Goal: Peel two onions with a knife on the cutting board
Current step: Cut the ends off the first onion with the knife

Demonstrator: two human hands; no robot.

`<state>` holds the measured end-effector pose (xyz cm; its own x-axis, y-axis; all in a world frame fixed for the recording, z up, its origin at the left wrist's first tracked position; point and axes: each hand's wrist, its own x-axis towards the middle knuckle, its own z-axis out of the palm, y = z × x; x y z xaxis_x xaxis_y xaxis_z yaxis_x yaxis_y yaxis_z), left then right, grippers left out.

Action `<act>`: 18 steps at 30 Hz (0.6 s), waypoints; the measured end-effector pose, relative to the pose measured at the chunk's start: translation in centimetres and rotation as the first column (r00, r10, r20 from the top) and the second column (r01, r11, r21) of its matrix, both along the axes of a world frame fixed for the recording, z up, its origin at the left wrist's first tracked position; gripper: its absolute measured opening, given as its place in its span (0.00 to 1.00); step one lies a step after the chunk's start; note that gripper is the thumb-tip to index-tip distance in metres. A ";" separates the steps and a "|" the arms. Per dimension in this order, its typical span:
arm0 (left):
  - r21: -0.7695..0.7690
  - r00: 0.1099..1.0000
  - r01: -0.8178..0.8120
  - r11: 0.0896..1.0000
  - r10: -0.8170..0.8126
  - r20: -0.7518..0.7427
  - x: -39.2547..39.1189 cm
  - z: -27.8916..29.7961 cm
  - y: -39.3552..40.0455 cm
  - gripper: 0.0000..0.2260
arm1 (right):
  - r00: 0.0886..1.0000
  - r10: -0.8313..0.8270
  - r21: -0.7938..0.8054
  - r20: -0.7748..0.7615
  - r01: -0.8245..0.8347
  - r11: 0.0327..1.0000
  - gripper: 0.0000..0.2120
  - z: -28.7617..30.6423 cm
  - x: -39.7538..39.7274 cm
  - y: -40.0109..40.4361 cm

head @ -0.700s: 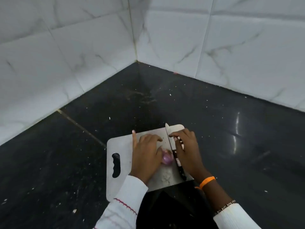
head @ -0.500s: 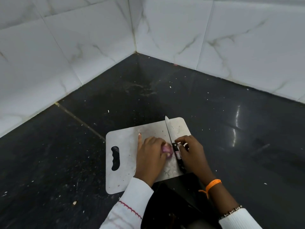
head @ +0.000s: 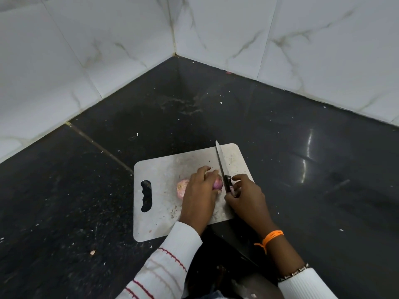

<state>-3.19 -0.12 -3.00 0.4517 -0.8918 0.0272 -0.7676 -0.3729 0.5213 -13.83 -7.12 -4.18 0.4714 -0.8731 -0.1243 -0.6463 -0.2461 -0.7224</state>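
My left hand [head: 199,195] sits low in the middle of the frame, fingers curled over a purple onion [head: 217,182] and pinning it to the cutting board [head: 159,190]. A 2nd onion [head: 182,187], paler and pinkish, lies on the board just left of that hand, partly hidden behind it. My right hand [head: 246,198], just right of centre, grips the black handle of the knife [head: 222,167]. Its blade points toward the top of the frame, its heel just beside the right side of the purple onion. The grey board lies on a dark speckled floor [head: 86,190], its handle slot at the left. White marbled wall tiles [head: 108,39] fill the upper frame. An orange band [head: 272,235] circles my right wrist.
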 end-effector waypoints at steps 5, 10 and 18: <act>-0.027 0.998 -0.048 0.998 0.047 -0.036 0.2 0.1 -0.3 0.25 | 0.986 -0.108 0.262 0.129 0.071 0.962 0.13 0.4 -0.3 -0.5; -0.064 0.989 -0.142 0.988 0.138 -0.060 1.1 0.4 -0.9 0.25 | 0.954 -0.165 0.264 0.249 0.097 0.960 0.10 0.7 -0.1 0.5; -0.157 0.986 -0.160 0.975 0.149 -0.078 1.8 -0.3 -1.2 0.17 | 0.933 -0.079 0.177 0.352 0.016 0.984 0.08 0.3 0.4 2.8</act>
